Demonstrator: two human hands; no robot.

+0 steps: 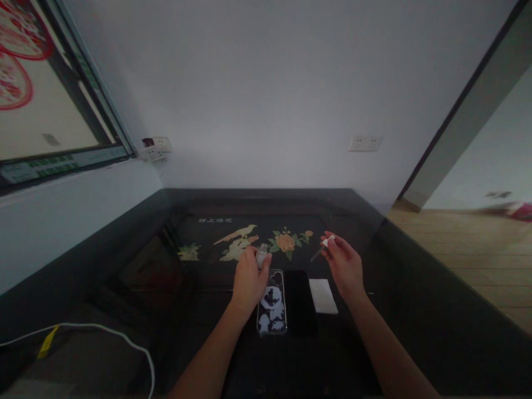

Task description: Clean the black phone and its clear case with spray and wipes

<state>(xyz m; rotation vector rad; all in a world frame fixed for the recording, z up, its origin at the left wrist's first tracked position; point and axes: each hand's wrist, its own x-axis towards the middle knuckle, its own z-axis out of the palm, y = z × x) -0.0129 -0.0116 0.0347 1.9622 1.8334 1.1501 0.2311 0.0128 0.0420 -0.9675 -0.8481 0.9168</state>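
Note:
My left hand (248,280) is closed around a small clear bottle (261,255), its neck pointing up above the phone case. Between the thumb and fingers of my right hand (344,265) is a white-topped dropper (328,241), its thin clear tube slanting down to the left, apart from the bottle. Below the bottle, a clear phone case (272,313) with whitish figures lies flat. Beside it is a black phone (300,302), hard to tell from the dark table. A folded white tissue (323,296) lies to the right of the phone.
The glossy black table (399,332) bears a bird and flower picture (285,243) behind my hands. A white cable (112,331) with a yellow tag (49,342) curves across the lower left. Beyond the table's back edge stands a pale wall (257,111) with sockets (366,143).

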